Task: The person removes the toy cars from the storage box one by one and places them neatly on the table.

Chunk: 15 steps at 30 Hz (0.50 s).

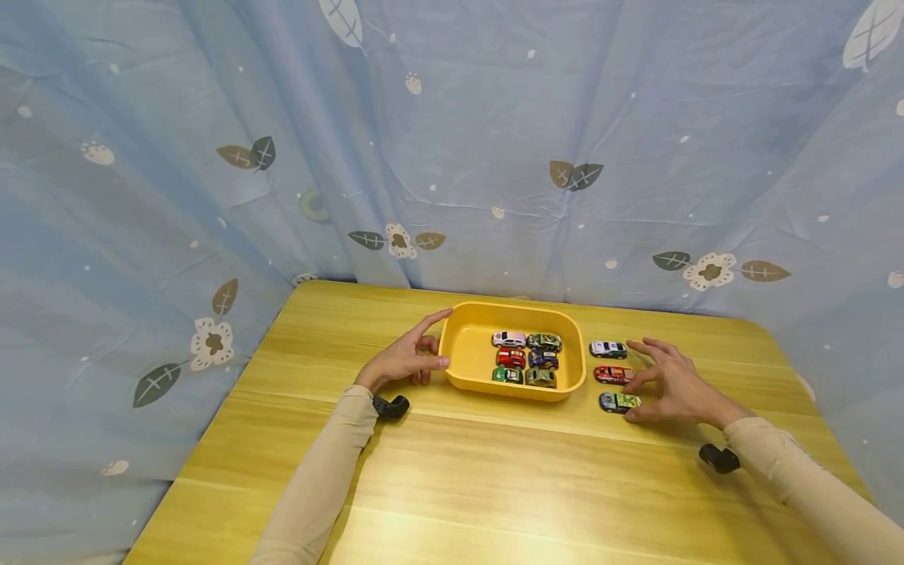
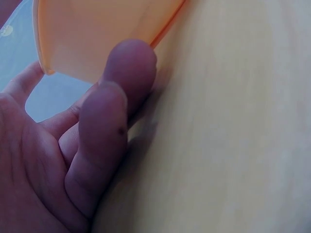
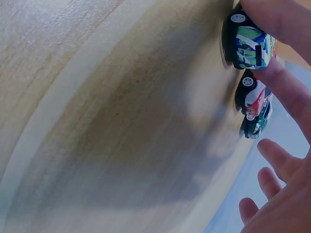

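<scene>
At the left end of the yellow plastic bin [image 1: 469,353], my left hand [image 1: 401,361] touches its outer side. The index finger reaches along the far corner and the thumb lies against the nearer edge; in the left wrist view a fingertip meets the rim of the orange-looking bin [image 2: 82,39]. My right hand [image 1: 679,390] pinches a green-and-blue toy car [image 1: 618,402] on the table, thumb on its near side and index finger on its far side. The other fingers are spread. Beyond it sit a red toy car [image 1: 611,374] and a white-and-green toy car [image 1: 608,349].
Several toy cars stand in two columns inside the bin, among them a red car [image 1: 510,359] and a purple car [image 1: 543,359]. The wooden table [image 1: 480,479] ends at a blue patterned curtain [image 1: 466,141] behind and at the sides.
</scene>
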Available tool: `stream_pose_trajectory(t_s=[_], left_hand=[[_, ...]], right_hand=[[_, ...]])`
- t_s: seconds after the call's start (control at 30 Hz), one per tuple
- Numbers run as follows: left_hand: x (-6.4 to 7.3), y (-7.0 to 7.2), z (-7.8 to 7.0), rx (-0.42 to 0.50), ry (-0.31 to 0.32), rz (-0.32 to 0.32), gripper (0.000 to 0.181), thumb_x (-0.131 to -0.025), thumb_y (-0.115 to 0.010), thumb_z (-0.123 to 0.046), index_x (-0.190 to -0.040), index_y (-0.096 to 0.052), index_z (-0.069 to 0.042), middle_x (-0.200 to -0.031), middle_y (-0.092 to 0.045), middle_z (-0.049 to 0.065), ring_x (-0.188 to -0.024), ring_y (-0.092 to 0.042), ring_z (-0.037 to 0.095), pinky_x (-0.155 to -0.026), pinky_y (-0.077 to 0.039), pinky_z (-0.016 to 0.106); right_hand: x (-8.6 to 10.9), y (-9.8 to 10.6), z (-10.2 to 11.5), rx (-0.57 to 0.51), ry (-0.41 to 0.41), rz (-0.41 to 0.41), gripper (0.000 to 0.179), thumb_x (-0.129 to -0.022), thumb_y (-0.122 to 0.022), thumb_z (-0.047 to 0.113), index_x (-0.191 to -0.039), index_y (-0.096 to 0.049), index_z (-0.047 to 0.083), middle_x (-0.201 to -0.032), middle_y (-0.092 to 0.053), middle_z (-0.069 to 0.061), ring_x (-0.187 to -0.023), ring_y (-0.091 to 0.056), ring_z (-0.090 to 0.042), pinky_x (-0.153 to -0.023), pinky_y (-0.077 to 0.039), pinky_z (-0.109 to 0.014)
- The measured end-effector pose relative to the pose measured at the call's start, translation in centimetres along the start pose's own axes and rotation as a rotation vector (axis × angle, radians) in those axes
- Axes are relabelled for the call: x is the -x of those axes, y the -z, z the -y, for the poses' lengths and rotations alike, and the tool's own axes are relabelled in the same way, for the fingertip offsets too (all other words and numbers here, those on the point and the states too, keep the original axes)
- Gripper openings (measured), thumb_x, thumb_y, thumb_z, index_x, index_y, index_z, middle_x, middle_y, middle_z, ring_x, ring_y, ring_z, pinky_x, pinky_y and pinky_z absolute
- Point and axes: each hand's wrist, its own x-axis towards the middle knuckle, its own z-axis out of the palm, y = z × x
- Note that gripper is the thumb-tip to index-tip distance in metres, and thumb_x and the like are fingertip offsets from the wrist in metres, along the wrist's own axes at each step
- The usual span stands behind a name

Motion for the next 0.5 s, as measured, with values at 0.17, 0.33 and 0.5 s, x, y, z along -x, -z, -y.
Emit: stream_pose_trajectory(t_s=[0.17,0.33,0.5], left_hand=[[0.1,-0.2,0.1,0.006,-0.001,0.002,0.092,-0.1,-0.077,-0.018,-0.168,-0.021,-0.045,-0.096,-0.056,0.014,-0.061,-0.062,0.025,-0.055,-0.055,0.034],[0.1,-0.2,0.1,0.001,-0.01,0.006,0.093,-0.099,-0.078,-0.022,-0.168,-0.021,-0.046,-0.096,-0.056,0.013,-0.061,-0.063,0.025,-0.054,-0.056,0.035],[0.0,-0.1,0.1,-0.021,-0.017,-0.006,0.093,-0.098,-0.079,-0.026,-0.168,-0.02,-0.046,-0.095,-0.055,0.012,-0.06,-0.063,0.024,-0.053,-0.055,0.035]], right_hand=[[0.1,0.4,0.1,-0.036,0.007,-0.003,0.034,-0.064,-0.1,0.046,-0.09,-0.085,0.03,-0.157,-0.047,-0.031,-0.144,-0.03,-0.059,-0.103,-0.024,-0.087],[-1.1,1.8,1.2,-0.165,-0.008,-0.057,0.03,-0.073,-0.099,0.035,-0.098,-0.086,0.024,-0.16,-0.045,-0.027,-0.145,-0.032,-0.06,-0.106,-0.025,-0.084],[-3.5,3.2,3.4,-0.218,-0.063,-0.08,0.029,-0.084,-0.091,0.036,-0.11,-0.084,0.025,-0.166,-0.042,-0.016,-0.151,-0.031,-0.055,-0.11,-0.025,-0.082]])
